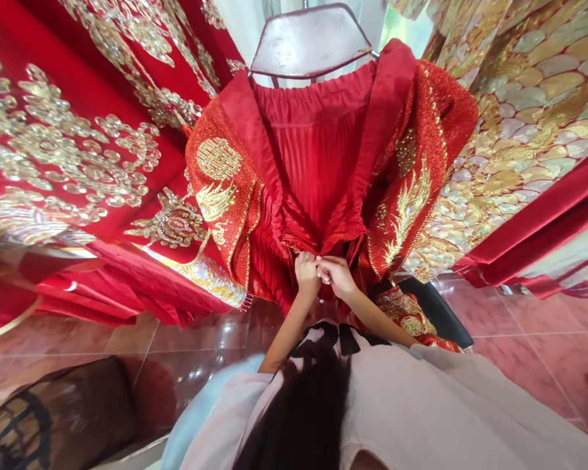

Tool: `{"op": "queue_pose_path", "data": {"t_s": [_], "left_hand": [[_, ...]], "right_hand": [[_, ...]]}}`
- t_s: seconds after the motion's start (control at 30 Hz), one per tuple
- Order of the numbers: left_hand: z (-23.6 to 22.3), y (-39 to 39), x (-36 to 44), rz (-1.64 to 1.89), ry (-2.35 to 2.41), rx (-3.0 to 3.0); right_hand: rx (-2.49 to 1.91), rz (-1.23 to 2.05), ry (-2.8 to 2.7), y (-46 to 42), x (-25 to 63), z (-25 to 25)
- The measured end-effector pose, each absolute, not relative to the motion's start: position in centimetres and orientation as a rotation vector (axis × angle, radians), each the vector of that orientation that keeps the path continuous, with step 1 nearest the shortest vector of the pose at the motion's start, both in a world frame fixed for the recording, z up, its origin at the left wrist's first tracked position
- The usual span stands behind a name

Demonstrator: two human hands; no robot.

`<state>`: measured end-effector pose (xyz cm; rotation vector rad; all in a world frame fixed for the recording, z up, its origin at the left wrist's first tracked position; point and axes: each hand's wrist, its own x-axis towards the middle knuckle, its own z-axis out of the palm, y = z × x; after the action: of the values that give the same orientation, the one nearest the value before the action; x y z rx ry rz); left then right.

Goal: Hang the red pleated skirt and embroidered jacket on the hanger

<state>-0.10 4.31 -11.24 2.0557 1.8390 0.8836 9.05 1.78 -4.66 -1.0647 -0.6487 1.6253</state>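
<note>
1. From where I stand, the left hand (pixel 306 271) is closed on the lower front edge of the red garment (pixel 311 153), its fingers curled in.
2. The right hand (pixel 340 277) meets it there, fingers bent and touching the left hand's fingers; I cannot tell whether any cloth is pinched between its fingertips.
3. The red garment hangs upright in front of the person, its gathered band at the top, fine pleats below, and its two front edges drawn close together at the hands.
4. A glittering panel with gold stitching falls on each side of the red garment: the left panel (pixel 220 170) carries a round gold emblem and the right panel (pixel 411 183) a feathery gold pattern.
5. Above the red garment stands a pale board (pixel 308 42) with a dark rim.
6. Left of the red garment hangs a red gown (pixel 73 156) thick with clear and gold beads; right of it hangs a gold gown (pixel 534 111) in a scale pattern.
7. Below the red garment, to the right, a black tray (pixel 441 303) sits beside red-and-gold cloth (pixel 406 320).
8. Well below the red garment, to the left, a brown bag (pixel 78 418) rests near the reddish tiles (pixel 191 378).
</note>
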Motion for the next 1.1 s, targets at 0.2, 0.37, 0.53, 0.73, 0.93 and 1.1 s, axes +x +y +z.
{"op": "queue_pose_path", "data": {"t_s": [0.2, 0.37, 0.53, 0.73, 0.93, 1.1], "left_hand": [[-12.5, 4.7, 1.0, 0.819, 1.811, 2.131], [-12.7, 4.3, 1.2, 0.825, 1.865, 2.142], [-11.2, 3.9, 0.7, 0.883, 1.940, 2.130], [-7.8, 4.3, 0.3, 0.948, 1.994, 2.183], [-5.9, 4.5, 1.0, 0.868, 1.918, 2.243], [-4.4, 3.9, 1.4, 0.795, 1.963, 2.181]], "right_hand": [[-1.110, 1.634, -0.602, 2.8, 9.0, -5.2], [-1.033, 1.527, -0.615, 2.8, 8.3, -2.0], [-0.947, 1.432, -0.763, 2.2, 8.4, 0.9], [-0.963, 1.428, -0.742, 1.8, 7.9, -0.4], [-0.927, 1.444, -0.648, 2.9, 7.7, 1.6], [-0.890, 1.366, -0.798, 2.5, 7.7, 5.5]]}}
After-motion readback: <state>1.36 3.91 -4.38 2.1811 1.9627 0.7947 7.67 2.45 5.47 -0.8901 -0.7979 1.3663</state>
